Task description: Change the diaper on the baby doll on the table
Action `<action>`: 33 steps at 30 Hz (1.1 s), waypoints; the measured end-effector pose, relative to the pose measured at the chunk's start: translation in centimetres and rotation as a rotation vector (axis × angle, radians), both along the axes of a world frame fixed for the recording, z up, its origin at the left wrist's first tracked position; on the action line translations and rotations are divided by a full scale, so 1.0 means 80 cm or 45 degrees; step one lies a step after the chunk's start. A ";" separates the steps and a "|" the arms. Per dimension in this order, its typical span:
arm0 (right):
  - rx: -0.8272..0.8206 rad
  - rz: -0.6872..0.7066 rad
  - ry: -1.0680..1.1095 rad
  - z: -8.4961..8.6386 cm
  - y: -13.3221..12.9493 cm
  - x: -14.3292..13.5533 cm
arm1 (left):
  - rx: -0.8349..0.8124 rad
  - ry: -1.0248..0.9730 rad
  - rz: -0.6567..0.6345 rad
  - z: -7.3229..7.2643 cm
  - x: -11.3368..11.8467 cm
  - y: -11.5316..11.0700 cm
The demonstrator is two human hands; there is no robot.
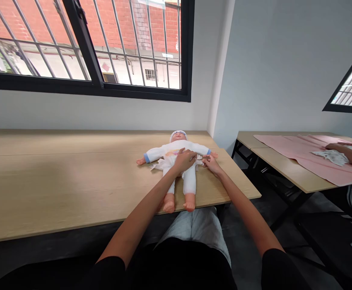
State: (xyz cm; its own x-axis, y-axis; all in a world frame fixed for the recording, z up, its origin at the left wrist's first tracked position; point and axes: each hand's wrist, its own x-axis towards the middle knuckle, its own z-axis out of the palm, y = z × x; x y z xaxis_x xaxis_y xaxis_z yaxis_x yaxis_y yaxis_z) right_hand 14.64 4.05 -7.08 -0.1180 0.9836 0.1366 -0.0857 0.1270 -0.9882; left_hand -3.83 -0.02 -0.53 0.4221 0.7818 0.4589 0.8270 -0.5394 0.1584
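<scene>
A baby doll point(189, 179) in white clothes with blue cuffs and a white cap lies on its back on the table, feet toward me. Around its hips is a white diaper point(159, 164), its side edges spread out left and right. My left hand point(185, 160) rests over the doll's lower belly, fingers extended to the right across the diaper's front. At the doll's right-hand side in view, my right hand point(211, 164) is closed in a pinch on the diaper's side edge. The fingertips of both hands are close together and small in view.
The light wooden table point(73, 181) runs along the wall under a barred window point(127, 48). To the right, past a gap, a second table point(303, 177) carries a pink cloth point(293, 151). Another person's hand point(345, 146) is there by a white cloth point(333, 157).
</scene>
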 end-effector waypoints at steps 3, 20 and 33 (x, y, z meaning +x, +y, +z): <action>0.032 -0.009 -0.010 -0.003 0.002 0.000 | 0.012 0.022 0.012 0.000 0.000 0.000; -0.017 0.211 -0.046 0.001 -0.011 0.000 | -0.006 -0.056 0.084 -0.004 0.002 0.003; 0.028 0.332 0.167 0.018 -0.023 -0.001 | -0.044 0.035 0.238 0.011 0.035 0.006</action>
